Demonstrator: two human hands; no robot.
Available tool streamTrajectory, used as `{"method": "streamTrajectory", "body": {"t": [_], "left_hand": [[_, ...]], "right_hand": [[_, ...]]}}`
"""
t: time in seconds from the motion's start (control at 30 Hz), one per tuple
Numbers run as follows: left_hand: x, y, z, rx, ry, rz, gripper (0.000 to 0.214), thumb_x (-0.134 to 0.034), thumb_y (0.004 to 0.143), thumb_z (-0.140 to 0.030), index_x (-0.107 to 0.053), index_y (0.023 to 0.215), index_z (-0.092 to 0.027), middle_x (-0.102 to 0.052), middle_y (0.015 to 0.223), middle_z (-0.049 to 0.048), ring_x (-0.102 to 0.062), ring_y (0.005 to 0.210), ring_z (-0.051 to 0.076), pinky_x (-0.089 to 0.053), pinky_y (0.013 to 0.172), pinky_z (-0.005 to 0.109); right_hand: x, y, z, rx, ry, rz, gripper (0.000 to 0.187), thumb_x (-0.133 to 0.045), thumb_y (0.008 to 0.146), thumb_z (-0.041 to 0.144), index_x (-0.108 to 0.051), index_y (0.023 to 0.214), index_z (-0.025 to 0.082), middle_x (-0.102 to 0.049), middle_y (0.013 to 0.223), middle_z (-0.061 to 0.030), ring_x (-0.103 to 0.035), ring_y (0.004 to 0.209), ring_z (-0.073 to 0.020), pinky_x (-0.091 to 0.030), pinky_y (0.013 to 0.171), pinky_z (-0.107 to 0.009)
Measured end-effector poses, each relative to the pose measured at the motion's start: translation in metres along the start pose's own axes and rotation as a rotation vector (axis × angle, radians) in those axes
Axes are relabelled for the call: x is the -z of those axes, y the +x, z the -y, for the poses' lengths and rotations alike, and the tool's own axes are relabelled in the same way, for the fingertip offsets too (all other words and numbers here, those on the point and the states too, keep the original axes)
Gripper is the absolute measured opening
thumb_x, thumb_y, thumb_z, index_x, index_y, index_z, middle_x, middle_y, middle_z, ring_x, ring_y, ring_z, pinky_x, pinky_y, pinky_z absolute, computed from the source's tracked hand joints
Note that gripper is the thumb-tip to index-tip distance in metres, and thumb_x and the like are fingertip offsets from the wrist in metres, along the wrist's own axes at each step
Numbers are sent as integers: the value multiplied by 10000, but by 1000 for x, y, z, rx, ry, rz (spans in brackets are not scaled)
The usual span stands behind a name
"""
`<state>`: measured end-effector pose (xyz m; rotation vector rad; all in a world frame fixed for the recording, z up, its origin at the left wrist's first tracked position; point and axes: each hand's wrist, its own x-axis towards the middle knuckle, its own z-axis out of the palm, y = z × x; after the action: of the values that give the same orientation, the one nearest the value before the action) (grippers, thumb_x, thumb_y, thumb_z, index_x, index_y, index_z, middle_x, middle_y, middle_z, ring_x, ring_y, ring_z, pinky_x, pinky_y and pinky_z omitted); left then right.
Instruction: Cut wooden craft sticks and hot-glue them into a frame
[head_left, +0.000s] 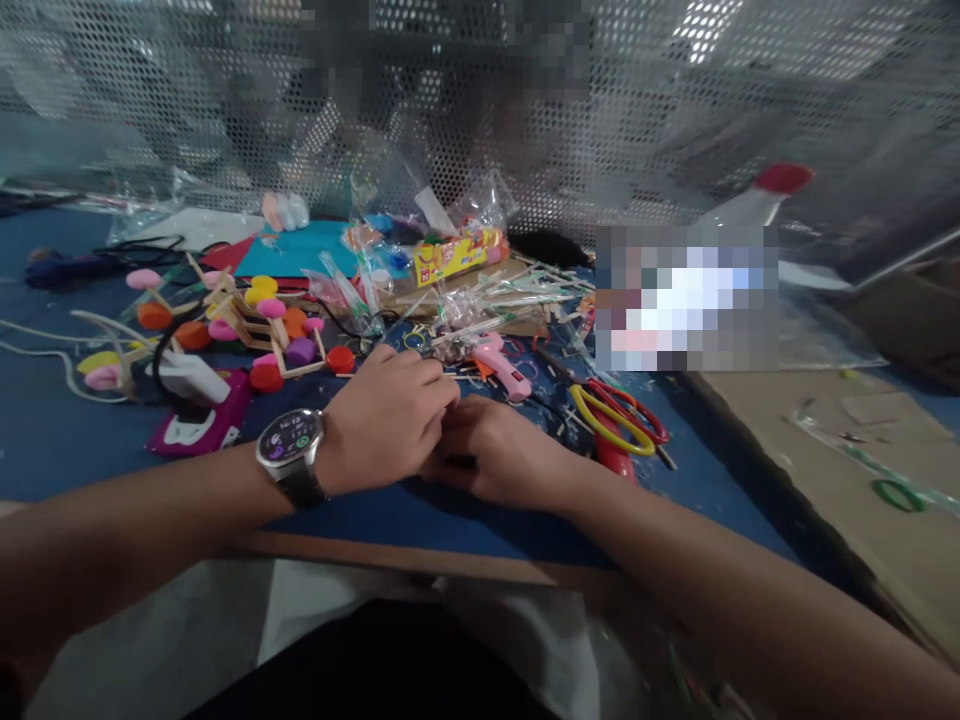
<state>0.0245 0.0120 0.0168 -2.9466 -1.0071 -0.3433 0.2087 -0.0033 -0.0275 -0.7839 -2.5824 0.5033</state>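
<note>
A grey perforated screen [262, 80] stands behind all, and before it spreads the blue surface [480, 515], crowded with many small things. At the right side lies a flat cardboard [780, 430]. The left hand [386, 420] and the right hand [506, 450] meet near the front edge of the surface, with their fingers bent inward. Because the fingers hide one another, I cannot tell whether they are together, apart, or clamped on something small. A bright blue sheet [300, 250] lies farther back, left of a yellow packet [459, 256]. On the left is a group of wooden stick pieces [255, 325] with round coloured parts, and near it a purple power strip [241, 395] carrying a white plug [199, 380]. The pink glue gun [506, 370] lies just beyond the hands, and the yellow-handled scissors [576, 402] lie to its right. A round watch [290, 440] is on the left wrist.
</note>
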Motion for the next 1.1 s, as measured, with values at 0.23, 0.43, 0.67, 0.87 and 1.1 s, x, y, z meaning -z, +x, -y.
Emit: {"method": "streamTrajectory", "body": {"t": [0.23, 0.43, 0.67, 0.87, 1.1], "left_hand": [[4, -8, -3, -59, 113, 83, 162, -508, 877, -107, -656, 934, -144, -681, 900, 91, -604, 858, 272, -378, 793, 429], [13, -48, 16, 66, 4, 164, 260, -450, 953, -186, -708, 978, -173, -709, 993, 94, -626, 913, 267, -453, 820, 423], [-4, -98, -11, 262, -79, -34, 257, -549, 974, -315, -743, 1099, -200, -706, 1082, 97, -620, 1021, 283, -500, 898, 478], [-18, -106, -35, 360, -94, -182, 232, -586, 967, -253, -773, 1095, -201, -709, 1063, 99, -587, 1045, 288, -505, 905, 498], [-17, -101, -37, 399, -110, -198, 213, -590, 960, -239, -796, 1005, -206, -720, 1020, 88, -590, 1020, 285, -515, 878, 504]], "right_hand": [[3, 1, 0, -27, -23, 25, 164, -742, 881, 295, -750, 784, 163, -746, 797, -74, -643, 765, -202, -433, 736, -319], [3, 1, 1, -16, -95, 8, 184, -750, 875, 272, -712, 728, 168, -680, 701, -38, -585, 723, -189, -366, 692, -315], [-1, -1, -1, 7, -42, -31, 213, -727, 904, 297, -701, 735, 169, -668, 690, -26, -573, 717, -180, -373, 712, -308], [-1, -2, 0, -7, -21, -29, 190, -734, 899, 275, -708, 746, 165, -684, 705, -32, -586, 735, -182, -376, 720, -307], [-2, -3, 0, -15, -21, -25, 196, -723, 908, 292, -701, 754, 172, -686, 717, -30, -582, 738, -184, -372, 721, -312]]}}
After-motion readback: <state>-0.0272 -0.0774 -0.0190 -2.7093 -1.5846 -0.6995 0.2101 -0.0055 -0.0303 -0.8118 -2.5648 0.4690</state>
